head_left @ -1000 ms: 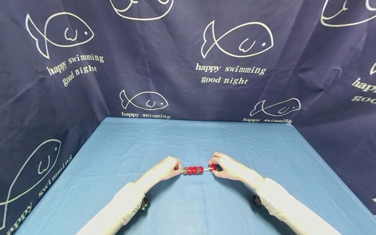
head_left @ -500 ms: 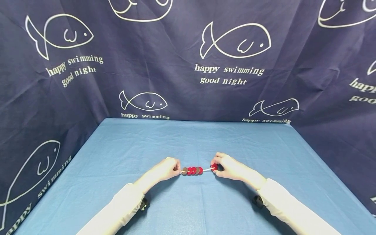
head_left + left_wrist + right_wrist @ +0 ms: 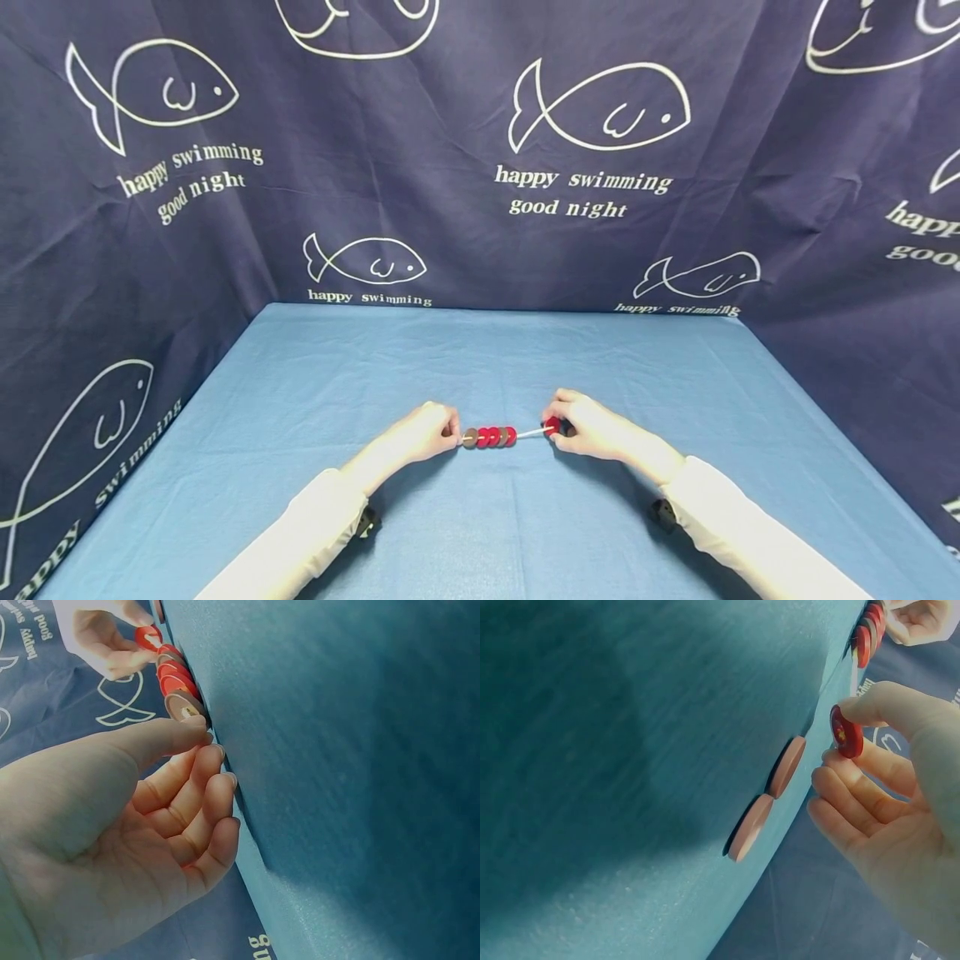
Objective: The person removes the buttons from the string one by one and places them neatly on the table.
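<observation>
Across the blue table (image 3: 480, 358), I watch the left hand (image 3: 431, 429) and the right hand (image 3: 591, 427) at either end of a row of brown and red discs (image 3: 492, 437), with two loose discs (image 3: 751, 828) lying near the right one. Thumb and fingers on that side pinch a single red disc (image 3: 552, 426), while on the other they close on, I judge, the end of a pale cord (image 3: 530, 433). Over the last second that disc has shifted slightly rightward, baring more cord beside the row, which I take as slack being drawn out.
</observation>
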The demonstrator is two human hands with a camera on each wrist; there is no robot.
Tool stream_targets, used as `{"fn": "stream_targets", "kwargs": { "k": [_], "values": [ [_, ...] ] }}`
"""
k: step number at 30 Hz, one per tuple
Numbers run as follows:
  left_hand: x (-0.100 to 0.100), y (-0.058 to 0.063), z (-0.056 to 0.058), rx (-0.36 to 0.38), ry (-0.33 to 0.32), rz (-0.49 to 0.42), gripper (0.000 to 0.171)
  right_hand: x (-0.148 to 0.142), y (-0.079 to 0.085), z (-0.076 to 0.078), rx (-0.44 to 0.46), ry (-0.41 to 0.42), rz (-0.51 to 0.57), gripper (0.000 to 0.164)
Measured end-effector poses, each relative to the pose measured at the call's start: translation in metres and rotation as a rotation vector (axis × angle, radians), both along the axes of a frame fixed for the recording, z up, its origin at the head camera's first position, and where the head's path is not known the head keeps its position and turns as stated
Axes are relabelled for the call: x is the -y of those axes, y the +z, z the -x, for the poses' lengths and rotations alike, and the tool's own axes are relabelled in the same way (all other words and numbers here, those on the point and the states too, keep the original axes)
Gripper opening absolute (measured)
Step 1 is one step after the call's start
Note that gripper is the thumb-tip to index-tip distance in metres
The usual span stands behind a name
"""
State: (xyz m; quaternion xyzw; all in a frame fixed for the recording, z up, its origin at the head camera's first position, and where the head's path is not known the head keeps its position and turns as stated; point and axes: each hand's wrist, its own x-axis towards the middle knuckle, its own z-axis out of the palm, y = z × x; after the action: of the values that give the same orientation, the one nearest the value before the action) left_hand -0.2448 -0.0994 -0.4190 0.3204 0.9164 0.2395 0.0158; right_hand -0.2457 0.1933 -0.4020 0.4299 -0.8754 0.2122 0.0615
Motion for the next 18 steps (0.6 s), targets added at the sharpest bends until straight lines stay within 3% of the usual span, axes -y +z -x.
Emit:
{"fn": "stream_targets", "kwargs": {
  "k": [18],
  "values": [
    [-0.0005, -0.0008, -0.0003, 0.0, -0.006, -0.008, 0.015, -0.006, 0.0021, -0.0032, 0.054, -0.035, -0.019, 0.02]
  ]
}}
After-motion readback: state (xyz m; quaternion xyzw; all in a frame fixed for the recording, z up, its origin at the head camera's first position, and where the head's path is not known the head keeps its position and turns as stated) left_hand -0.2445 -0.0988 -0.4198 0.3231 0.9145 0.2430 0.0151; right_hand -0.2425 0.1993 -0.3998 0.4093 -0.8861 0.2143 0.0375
